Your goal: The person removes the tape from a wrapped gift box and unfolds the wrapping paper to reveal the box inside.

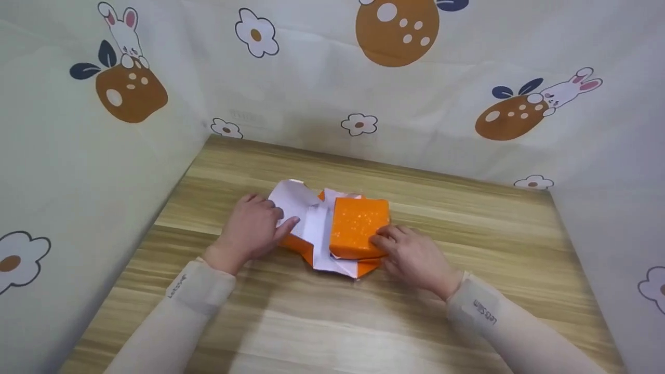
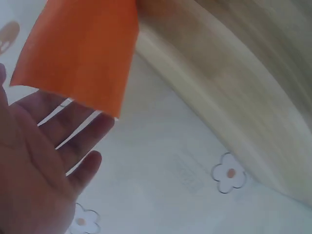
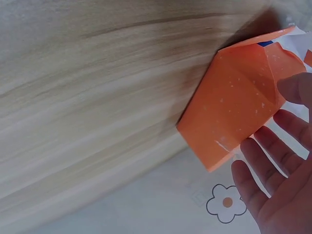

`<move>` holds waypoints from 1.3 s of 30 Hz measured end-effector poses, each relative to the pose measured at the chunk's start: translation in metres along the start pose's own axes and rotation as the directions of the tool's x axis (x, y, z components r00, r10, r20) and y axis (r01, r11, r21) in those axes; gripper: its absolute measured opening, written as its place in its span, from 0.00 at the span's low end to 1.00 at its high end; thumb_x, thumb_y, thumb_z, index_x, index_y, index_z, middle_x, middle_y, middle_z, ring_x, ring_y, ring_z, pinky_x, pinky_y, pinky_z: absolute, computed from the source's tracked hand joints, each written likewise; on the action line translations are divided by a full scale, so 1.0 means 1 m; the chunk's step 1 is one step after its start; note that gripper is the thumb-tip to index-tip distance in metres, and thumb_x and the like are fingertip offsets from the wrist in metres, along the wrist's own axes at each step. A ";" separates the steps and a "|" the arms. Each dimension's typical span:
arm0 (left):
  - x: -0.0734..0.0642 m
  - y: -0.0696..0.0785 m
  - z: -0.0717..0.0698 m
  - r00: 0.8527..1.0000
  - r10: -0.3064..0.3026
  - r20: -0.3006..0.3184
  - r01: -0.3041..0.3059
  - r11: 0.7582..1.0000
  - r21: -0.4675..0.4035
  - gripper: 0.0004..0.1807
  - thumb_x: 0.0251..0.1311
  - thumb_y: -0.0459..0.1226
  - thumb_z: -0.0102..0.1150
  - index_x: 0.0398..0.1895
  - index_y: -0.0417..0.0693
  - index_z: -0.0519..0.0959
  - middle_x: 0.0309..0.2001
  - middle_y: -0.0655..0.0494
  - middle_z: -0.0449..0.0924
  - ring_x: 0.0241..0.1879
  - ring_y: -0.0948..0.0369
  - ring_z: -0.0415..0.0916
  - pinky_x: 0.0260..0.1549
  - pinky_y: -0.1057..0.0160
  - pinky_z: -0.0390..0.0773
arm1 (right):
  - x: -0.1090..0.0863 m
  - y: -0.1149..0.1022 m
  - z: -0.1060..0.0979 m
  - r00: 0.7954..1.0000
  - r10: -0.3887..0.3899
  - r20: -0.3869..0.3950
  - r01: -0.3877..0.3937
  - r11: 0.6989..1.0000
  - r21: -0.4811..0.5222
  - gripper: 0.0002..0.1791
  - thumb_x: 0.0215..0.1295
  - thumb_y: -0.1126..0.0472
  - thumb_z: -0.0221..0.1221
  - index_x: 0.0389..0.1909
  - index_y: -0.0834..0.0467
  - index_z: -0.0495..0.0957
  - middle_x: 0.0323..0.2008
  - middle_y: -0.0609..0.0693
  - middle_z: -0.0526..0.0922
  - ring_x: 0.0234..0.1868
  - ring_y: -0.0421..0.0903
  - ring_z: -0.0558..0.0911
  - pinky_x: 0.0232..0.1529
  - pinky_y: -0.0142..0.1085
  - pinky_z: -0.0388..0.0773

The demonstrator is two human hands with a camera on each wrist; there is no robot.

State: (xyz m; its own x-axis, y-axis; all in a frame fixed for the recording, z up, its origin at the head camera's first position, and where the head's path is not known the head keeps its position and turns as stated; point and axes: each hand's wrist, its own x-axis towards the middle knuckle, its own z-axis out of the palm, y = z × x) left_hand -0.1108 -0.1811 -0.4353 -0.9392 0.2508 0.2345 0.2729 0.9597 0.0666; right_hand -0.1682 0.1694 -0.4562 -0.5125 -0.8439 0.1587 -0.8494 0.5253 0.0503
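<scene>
A boxy block covered in orange paper (image 1: 359,223) sits right of centre on the table, over the white inner side of the sheet (image 1: 323,253). At the left, a flap of this sheet (image 1: 292,197) stands raised, its orange outer face (image 2: 80,53) showing in the left wrist view. My left hand (image 1: 252,226) touches that face with nearly straight fingers (image 2: 80,129). My right hand (image 1: 415,257) grips the block's near right corner, fingertips on top and thumb lower down. In the right wrist view, creased orange folds (image 3: 239,97) show on the block's side, with a blue sliver inside.
The wood-grain table (image 1: 332,322) spreads around the paper. Pale cloth walls (image 1: 306,78) printed with rabbits, fruit and flowers enclose its back, left and right sides.
</scene>
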 end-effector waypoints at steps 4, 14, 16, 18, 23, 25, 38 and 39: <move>-0.001 -0.012 0.003 0.988 -0.070 0.139 0.081 0.994 -0.076 0.25 0.71 0.50 0.48 0.20 0.46 0.79 0.20 0.54 0.76 0.31 0.50 0.78 0.50 0.43 0.73 | 0.004 0.000 -0.003 1.000 -0.008 0.010 0.008 1.000 -0.011 0.24 0.61 0.56 0.64 0.60 0.51 0.79 0.57 0.51 0.79 0.54 0.51 0.78 0.50 0.44 0.80; 0.006 -0.019 0.014 0.833 -0.123 0.540 0.243 0.957 -0.157 0.18 0.53 0.42 0.69 0.43 0.39 0.83 0.38 0.48 0.82 0.36 0.52 0.77 0.38 0.47 0.77 | 0.026 -0.006 -0.015 0.998 -0.049 0.047 0.050 0.998 -0.029 0.22 0.63 0.51 0.64 0.57 0.55 0.81 0.51 0.53 0.82 0.48 0.52 0.80 0.48 0.46 0.80; 0.007 -0.017 0.018 0.830 -0.128 0.542 0.232 0.965 -0.127 0.27 0.48 0.43 0.74 0.51 0.40 0.82 0.45 0.47 0.83 0.42 0.51 0.78 0.43 0.44 0.77 | 0.034 -0.010 -0.016 0.997 -0.055 0.061 0.057 0.998 -0.035 0.23 0.63 0.51 0.65 0.57 0.56 0.80 0.51 0.53 0.82 0.50 0.53 0.80 0.50 0.47 0.79; 0.008 -0.014 0.020 0.828 -0.135 0.544 0.219 0.971 -0.093 0.30 0.45 0.44 0.77 0.52 0.40 0.81 0.45 0.46 0.82 0.43 0.50 0.78 0.42 0.42 0.77 | 0.043 -0.014 -0.016 0.995 -0.067 0.071 0.069 0.997 -0.031 0.24 0.64 0.50 0.65 0.59 0.55 0.79 0.53 0.53 0.81 0.51 0.53 0.80 0.52 0.47 0.79; 0.010 -0.003 0.025 0.838 -0.130 0.530 0.161 0.987 -0.013 0.30 0.37 0.46 0.82 0.43 0.41 0.80 0.34 0.47 0.81 0.34 0.52 0.77 0.35 0.45 0.78 | 0.063 -0.025 -0.011 0.987 -0.132 0.096 0.131 0.991 0.011 0.29 0.68 0.45 0.61 0.67 0.52 0.73 0.63 0.53 0.75 0.58 0.53 0.76 0.54 0.47 0.77; 0.012 0.001 0.027 0.843 -0.125 0.523 0.134 0.991 0.020 0.30 0.35 0.46 0.83 0.40 0.41 0.79 0.31 0.47 0.80 0.32 0.52 0.77 0.33 0.47 0.79 | 0.069 -0.028 -0.010 0.980 -0.164 0.111 0.162 0.987 0.021 0.30 0.70 0.44 0.60 0.69 0.50 0.72 0.68 0.52 0.71 0.62 0.53 0.74 0.56 0.48 0.76; 0.014 0.004 0.035 0.832 -0.149 0.535 0.118 0.989 0.091 0.31 0.35 0.50 0.83 0.38 0.41 0.81 0.27 0.48 0.79 0.28 0.53 0.76 0.32 0.49 0.80 | 0.079 -0.026 -0.012 0.953 -0.285 0.105 0.289 0.957 -0.022 0.22 0.72 0.49 0.58 0.61 0.54 0.78 0.65 0.52 0.75 0.63 0.51 0.74 0.62 0.47 0.72; 0.014 0.003 0.035 0.830 -0.152 0.536 0.123 0.988 0.089 0.31 0.34 0.49 0.84 0.38 0.41 0.81 0.26 0.48 0.79 0.28 0.53 0.76 0.32 0.49 0.80 | 0.078 -0.026 -0.014 0.951 -0.292 0.098 0.296 0.955 -0.031 0.21 0.72 0.50 0.58 0.61 0.55 0.78 0.64 0.52 0.76 0.62 0.51 0.75 0.62 0.47 0.72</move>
State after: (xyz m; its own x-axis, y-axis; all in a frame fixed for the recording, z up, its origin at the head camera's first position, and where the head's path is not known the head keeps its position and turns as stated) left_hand -0.1303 -0.1703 -0.4655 -0.9331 0.1302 -0.3353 0.1353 0.9908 0.0081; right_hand -0.1847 0.0915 -0.4310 -0.2522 -0.9669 0.0398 -0.9587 0.2552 0.1254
